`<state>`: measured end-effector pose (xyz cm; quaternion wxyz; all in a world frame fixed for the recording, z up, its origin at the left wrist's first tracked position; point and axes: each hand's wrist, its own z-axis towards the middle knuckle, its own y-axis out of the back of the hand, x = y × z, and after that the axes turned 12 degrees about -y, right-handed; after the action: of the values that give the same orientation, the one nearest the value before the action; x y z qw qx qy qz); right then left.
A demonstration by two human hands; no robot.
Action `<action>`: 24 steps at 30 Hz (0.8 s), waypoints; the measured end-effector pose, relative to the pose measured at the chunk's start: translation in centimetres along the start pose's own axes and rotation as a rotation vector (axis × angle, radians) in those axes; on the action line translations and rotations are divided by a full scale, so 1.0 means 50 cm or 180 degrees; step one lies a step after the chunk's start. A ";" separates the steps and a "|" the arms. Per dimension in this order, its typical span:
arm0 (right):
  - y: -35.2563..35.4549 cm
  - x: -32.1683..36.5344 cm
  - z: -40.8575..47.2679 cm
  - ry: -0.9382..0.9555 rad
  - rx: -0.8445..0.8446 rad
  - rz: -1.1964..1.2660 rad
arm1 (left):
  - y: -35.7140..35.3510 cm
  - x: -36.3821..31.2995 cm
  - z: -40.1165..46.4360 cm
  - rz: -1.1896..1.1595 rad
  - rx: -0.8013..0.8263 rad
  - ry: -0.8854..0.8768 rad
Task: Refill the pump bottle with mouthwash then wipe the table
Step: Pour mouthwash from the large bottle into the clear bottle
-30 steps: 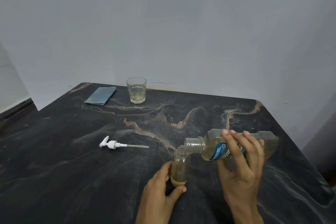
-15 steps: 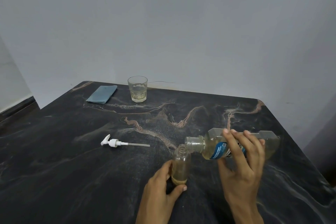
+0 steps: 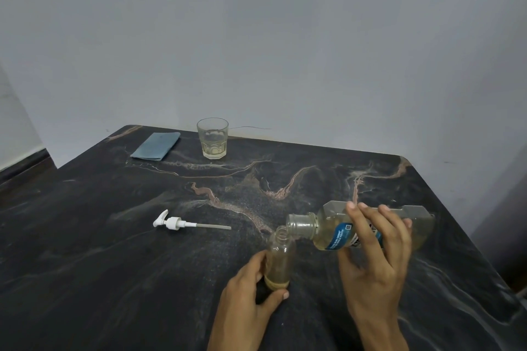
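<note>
A small pump bottle (image 3: 279, 258) is steadied upright on the table (image 3: 85, 265) by the left hand (image 3: 251, 296) curled round its base. The mouthwash bottle (image 3: 342, 229), gripped by the right hand (image 3: 376, 253), is tipped at its neck. Only a shallow layer is inside; the pump (image 3: 174, 222) and cloth (image 3: 156, 146) lie unused.

At the far edge of the table in front of me stands a clear faceted glass (image 3: 212, 138), upright, with a little pale yellowish liquid in its bottom. Behind it a plain grey wall (image 3: 285, 37) fills the upper view. Off to my left a dark skirting board (image 3: 24, 164) runs along the wall's foot.
</note>
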<state>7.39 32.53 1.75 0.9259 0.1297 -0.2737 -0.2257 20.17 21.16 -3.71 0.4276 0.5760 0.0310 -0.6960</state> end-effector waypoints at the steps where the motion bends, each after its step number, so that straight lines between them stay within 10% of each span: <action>1: -0.001 0.000 0.000 0.0000 -0.0008 0.0007 | 0.000 0.000 0.000 -0.0007 -0.0003 -0.0007; 24: -0.003 -0.003 0.001 -0.0022 -0.0021 0.0050 | -0.001 0.008 0.002 -0.0018 0.0005 -0.0001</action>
<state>7.18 32.44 1.68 0.9271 0.1238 -0.2772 -0.2197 20.05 20.92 -4.06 0.4251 0.5762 0.0320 -0.6973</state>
